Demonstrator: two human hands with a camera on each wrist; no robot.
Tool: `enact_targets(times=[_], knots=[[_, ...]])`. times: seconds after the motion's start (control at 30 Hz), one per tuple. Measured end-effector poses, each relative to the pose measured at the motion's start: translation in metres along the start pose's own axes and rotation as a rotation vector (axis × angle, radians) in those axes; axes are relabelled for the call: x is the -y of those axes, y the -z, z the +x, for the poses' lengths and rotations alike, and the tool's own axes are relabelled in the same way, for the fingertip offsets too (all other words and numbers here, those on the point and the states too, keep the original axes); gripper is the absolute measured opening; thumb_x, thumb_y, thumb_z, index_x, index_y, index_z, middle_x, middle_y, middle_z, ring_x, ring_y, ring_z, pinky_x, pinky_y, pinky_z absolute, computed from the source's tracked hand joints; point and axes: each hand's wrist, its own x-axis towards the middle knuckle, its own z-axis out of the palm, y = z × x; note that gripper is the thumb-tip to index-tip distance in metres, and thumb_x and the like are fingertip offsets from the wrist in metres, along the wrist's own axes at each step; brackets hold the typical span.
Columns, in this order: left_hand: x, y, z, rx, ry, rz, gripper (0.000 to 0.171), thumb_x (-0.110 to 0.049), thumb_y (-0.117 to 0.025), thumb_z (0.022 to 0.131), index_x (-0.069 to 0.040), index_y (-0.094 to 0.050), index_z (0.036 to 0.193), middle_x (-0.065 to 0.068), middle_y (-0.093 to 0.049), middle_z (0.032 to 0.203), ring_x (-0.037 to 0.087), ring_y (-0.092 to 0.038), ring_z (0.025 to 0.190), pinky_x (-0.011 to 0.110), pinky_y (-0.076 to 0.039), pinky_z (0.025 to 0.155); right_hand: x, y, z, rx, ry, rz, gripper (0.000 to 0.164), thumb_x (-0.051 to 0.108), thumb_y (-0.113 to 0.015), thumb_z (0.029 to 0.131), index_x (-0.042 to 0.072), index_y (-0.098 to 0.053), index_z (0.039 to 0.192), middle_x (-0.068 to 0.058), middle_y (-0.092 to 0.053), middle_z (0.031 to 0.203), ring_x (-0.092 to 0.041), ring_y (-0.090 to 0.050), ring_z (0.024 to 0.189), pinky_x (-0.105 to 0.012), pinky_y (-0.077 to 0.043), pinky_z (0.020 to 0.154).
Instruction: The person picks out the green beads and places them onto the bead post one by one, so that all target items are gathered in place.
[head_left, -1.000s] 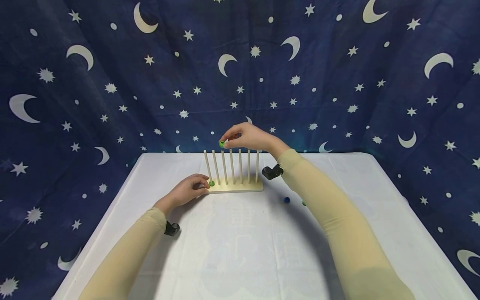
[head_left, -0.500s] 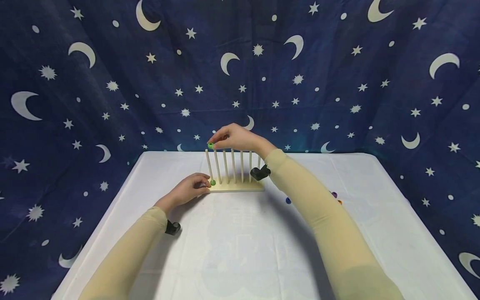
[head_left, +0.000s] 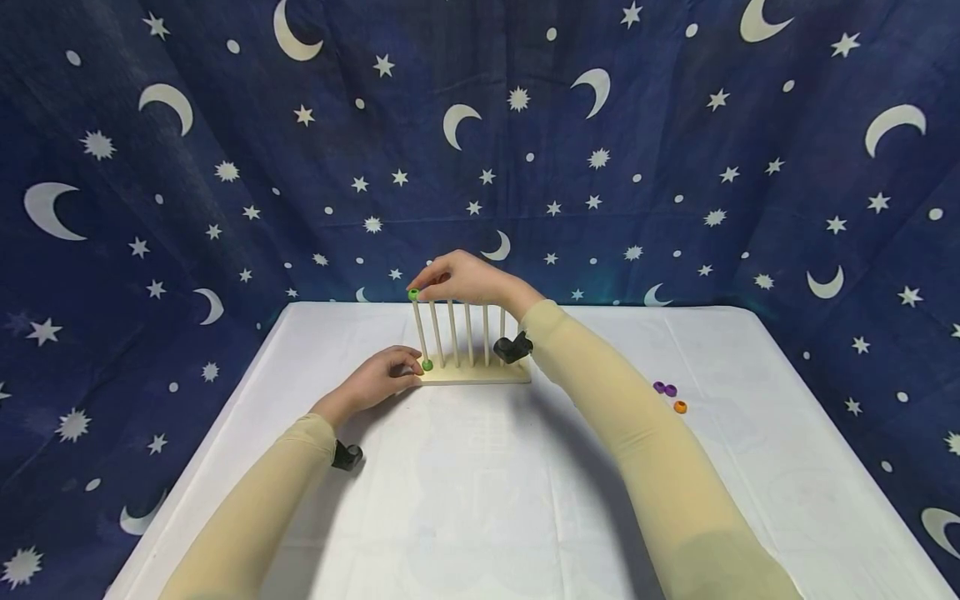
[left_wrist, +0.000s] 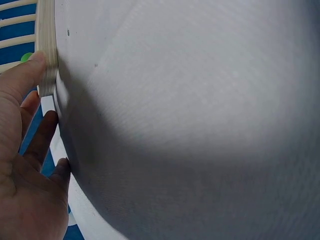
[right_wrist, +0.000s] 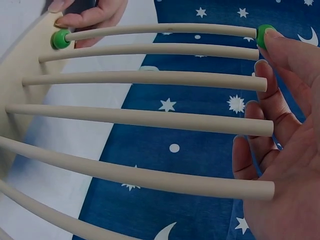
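Observation:
A pale wooden peg rack [head_left: 474,376] with several upright pegs stands toward the back of the table. My right hand [head_left: 471,281] pinches a green bead [right_wrist: 263,37] between thumb and forefinger, at the tip of the leftmost peg [right_wrist: 165,30]. In the right wrist view the bead meets the peg's end; how far it is over it is hard to tell. Another green bead [head_left: 427,365] sits at the foot of that same peg. My left hand [head_left: 377,377] grips the left end of the base, thumb [left_wrist: 30,70] on the front edge and fingers behind.
Two purple beads [head_left: 664,389] and an orange bead [head_left: 680,407] lie on the white tablecloth [head_left: 465,492], right of my right forearm. A dark blue curtain [head_left: 480,125] with moons and stars hangs behind the table.
My right hand has carried the green bead left and slightly down to the leftmost peg's tip. The blue bead has gone out of sight by my forearm; purple and orange beads have come into view.

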Motion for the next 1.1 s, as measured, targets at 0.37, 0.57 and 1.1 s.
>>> enact_targets(times=[0.37,0.57,1.1], knots=[[-0.0001,-0.0002,-0.0003,0.004,-0.002,-0.011,0.007,-0.018,-0.073,0.097,-0.016,-0.072,0.103,0.013,-0.055,0.144,0.033,-0.045,0.140,0.052,-0.031,0.119,0.0001,-0.0028,0.0004,0.015,-0.019,0.030,0.023,0.022,-0.071,0.099,0.015,-0.076,0.120,0.000,-0.069,0.113,-0.015,-0.065,0.104,-0.031,-0.055,0.089],[0.0011,-0.0007,-0.0001,-0.002,-0.009,-0.007,0.006,-0.017,-0.074,0.097,-0.015,-0.072,0.102,0.013,-0.056,0.144,0.033,-0.046,0.139,0.052,-0.031,0.119,0.0008,-0.0032,0.0005,0.016,-0.020,0.020,0.023,0.022,-0.072,0.098,0.015,-0.077,0.119,0.001,-0.070,0.112,-0.015,-0.065,0.103,-0.032,-0.055,0.089],[-0.0009,0.0004,-0.0002,-0.001,-0.006,-0.010,0.007,-0.017,-0.074,0.096,-0.015,-0.072,0.102,0.012,-0.057,0.142,0.033,-0.047,0.138,0.052,-0.029,0.119,0.0021,0.0036,-0.0047,0.000,-0.025,0.032,0.027,0.023,-0.072,0.098,0.016,-0.074,0.124,-0.002,-0.067,0.128,-0.015,-0.062,0.110,-0.032,-0.054,0.091]])
